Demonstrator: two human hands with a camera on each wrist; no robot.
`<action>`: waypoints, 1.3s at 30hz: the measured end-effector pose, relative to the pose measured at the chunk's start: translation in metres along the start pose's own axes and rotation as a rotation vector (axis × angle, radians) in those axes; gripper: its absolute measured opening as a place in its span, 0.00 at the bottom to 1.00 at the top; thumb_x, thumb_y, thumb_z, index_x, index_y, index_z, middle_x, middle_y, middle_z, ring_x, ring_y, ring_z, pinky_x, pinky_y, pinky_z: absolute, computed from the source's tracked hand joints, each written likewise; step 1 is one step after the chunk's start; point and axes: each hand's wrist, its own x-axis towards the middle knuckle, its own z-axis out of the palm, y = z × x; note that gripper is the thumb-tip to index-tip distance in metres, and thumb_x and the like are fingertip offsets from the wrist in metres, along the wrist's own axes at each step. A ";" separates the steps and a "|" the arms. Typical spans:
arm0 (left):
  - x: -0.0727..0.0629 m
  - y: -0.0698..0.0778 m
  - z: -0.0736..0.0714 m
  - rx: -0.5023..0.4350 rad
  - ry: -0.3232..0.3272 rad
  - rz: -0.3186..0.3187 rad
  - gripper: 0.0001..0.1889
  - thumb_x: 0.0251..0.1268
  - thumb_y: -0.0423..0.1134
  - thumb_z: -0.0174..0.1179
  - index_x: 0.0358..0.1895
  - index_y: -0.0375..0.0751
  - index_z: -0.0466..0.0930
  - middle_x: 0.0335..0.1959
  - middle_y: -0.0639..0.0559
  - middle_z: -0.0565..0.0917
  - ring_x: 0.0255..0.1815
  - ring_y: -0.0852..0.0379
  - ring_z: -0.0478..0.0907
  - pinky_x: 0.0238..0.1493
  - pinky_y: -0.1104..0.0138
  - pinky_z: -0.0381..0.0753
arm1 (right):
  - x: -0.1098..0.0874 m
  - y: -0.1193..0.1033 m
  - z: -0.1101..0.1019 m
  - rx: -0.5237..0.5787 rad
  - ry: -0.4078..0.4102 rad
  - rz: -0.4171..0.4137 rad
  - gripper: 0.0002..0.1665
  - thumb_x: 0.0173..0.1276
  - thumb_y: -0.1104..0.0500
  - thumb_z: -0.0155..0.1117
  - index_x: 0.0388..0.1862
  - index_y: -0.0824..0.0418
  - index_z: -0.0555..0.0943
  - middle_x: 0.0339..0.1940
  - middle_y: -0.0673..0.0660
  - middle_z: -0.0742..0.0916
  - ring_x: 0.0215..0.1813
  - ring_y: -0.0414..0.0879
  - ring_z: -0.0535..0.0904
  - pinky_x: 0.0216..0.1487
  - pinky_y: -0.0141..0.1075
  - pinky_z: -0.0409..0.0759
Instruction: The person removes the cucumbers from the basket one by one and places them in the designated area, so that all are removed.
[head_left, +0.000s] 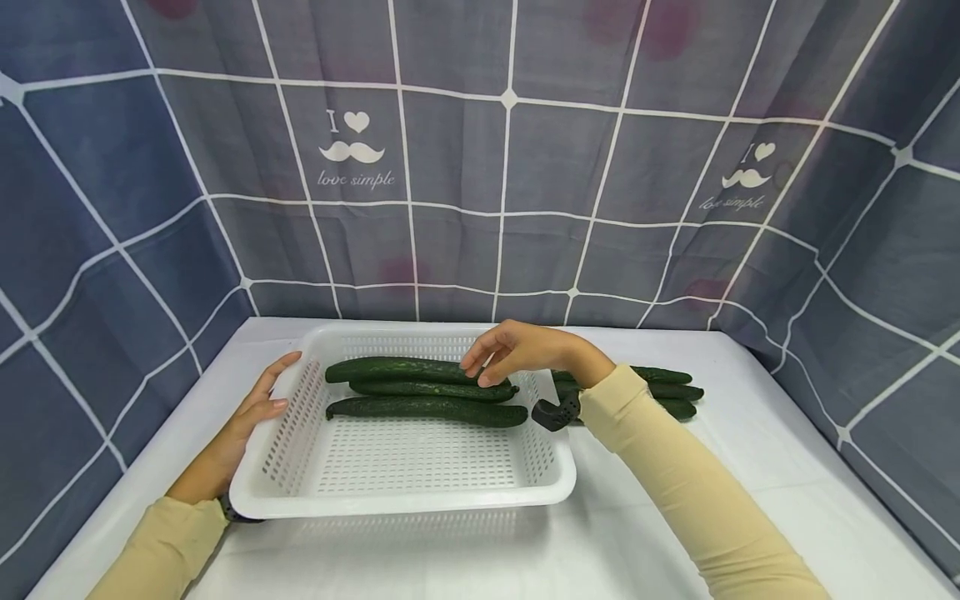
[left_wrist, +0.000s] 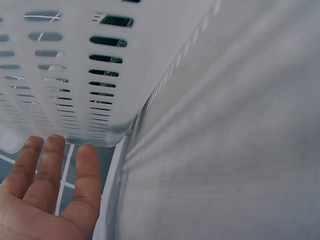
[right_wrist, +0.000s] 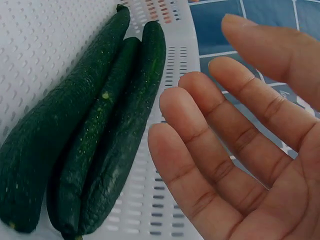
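Note:
A white perforated plastic basket [head_left: 420, 505] holds three long dark green cucumbers [head_left: 427, 408], lying side by side toward its far wall. My left hand [head_left: 243, 421] rests against the basket's left side near the rim. The left wrist view shows that hand's fingers [left_wrist: 88, 172] extended by the slotted wall. Over the right ends of the cucumbers hovers my right hand [head_left: 525, 348], its fingers relaxed and apart from them. Nothing lies between the fingers [right_wrist: 192, 145] in the right wrist view, where the three cucumbers [right_wrist: 127, 130] appear beside the hand.
More cucumbers [head_left: 671, 392] lie on the white tabletop [head_left: 637, 517] to the right of the basket, partly hidden behind my right forearm. A grey-blue curtain [head_left: 457, 167] with white grid lines surrounds the table at the back and sides.

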 end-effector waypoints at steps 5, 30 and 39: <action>0.000 0.000 -0.001 -0.008 -0.013 -0.002 0.36 0.83 0.43 0.40 0.87 0.75 0.43 0.85 0.48 0.42 0.71 0.54 0.61 0.58 0.47 0.70 | 0.012 0.000 0.005 -0.012 -0.015 0.010 0.25 0.72 0.67 0.71 0.66 0.74 0.81 0.63 0.71 0.86 0.56 0.46 0.87 0.60 0.40 0.82; 0.002 -0.002 0.001 -0.095 -0.010 0.077 0.34 0.80 0.38 0.40 0.84 0.74 0.53 0.78 0.59 0.57 0.67 0.59 0.70 0.56 0.58 0.78 | 0.049 0.006 0.023 -0.096 -0.013 0.189 0.21 0.73 0.67 0.71 0.63 0.69 0.85 0.58 0.62 0.89 0.55 0.45 0.86 0.57 0.40 0.84; 0.000 0.003 0.001 -0.002 -0.003 0.008 0.36 0.81 0.43 0.41 0.87 0.74 0.45 0.86 0.44 0.42 0.71 0.54 0.61 0.59 0.48 0.70 | 0.061 0.005 0.035 -0.190 0.006 0.263 0.16 0.71 0.68 0.72 0.57 0.66 0.88 0.49 0.56 0.93 0.44 0.41 0.86 0.50 0.36 0.85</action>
